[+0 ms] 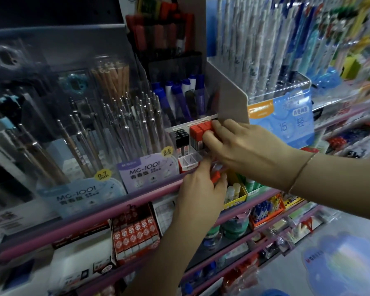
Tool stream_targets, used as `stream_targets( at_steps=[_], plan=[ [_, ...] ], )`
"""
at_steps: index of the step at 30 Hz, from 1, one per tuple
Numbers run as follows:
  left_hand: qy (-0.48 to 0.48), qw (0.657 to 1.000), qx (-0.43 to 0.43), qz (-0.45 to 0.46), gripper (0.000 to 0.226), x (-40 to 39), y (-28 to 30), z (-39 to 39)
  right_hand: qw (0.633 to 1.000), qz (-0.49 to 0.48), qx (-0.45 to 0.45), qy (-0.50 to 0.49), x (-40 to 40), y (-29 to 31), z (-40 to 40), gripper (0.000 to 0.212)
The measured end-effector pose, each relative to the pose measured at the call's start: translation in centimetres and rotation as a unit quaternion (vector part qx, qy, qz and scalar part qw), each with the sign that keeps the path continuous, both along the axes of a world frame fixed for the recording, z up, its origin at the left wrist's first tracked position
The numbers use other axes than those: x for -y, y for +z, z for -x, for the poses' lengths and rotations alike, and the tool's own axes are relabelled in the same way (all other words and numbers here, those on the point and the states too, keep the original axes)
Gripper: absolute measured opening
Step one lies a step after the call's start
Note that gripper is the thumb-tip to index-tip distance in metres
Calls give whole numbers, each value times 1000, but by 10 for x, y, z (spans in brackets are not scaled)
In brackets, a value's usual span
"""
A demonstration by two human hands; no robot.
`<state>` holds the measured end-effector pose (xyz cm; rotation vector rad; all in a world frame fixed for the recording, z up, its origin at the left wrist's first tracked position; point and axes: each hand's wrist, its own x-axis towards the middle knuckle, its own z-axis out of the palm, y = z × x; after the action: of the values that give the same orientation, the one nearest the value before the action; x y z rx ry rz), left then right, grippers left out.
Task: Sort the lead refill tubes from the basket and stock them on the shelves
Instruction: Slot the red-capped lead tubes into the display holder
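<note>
A small white display box [189,160] with divided slots stands on the pink-edged shelf [94,212]. It holds black-capped lead refill tubes [181,139] on the left and red-capped lead refill tubes [198,131] on the right. My right hand [244,144] reaches in from the right and its fingers pinch the red-capped tubes in the box. My left hand [201,189] is just below the box and grips several red-capped tubes [215,176], whose ends stick out past the fingers. The basket is out of view.
Mechanical pencil displays marked 0.7 mm [81,197] and 0.5 mm [145,169] stand left of the box. A blue pen display [282,122] is to the right, marker pens [179,92] behind. Lower shelves hold red stamp boxes [135,236] and glue bottles [233,193].
</note>
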<state>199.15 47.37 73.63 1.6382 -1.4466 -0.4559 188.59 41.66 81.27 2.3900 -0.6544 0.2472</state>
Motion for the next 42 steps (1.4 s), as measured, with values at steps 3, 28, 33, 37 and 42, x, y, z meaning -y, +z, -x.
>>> stream_targets(
  at_steps=[3,28,33,37,42],
  plan=[
    [-7,1000,-12,0,38,-3,0,-7,999,-5,37,-10,2,7,3,33],
    [-170,913,-368,-59,42,-40,32,-32,462,-779,418,68,-35,-6,10,33],
    [-172,947,-264,-71,21,-41,32,-28,485,-768,416,50,-33,-2,10,15],
    [-165,952,-254,-38,23,-45,34,-23,510,-718,468,74,-36,-2,13,8],
    [-37,915,-378,135,39,-51,36,-11,447,-642,603,156,-40,-2,18,5]
  ],
)
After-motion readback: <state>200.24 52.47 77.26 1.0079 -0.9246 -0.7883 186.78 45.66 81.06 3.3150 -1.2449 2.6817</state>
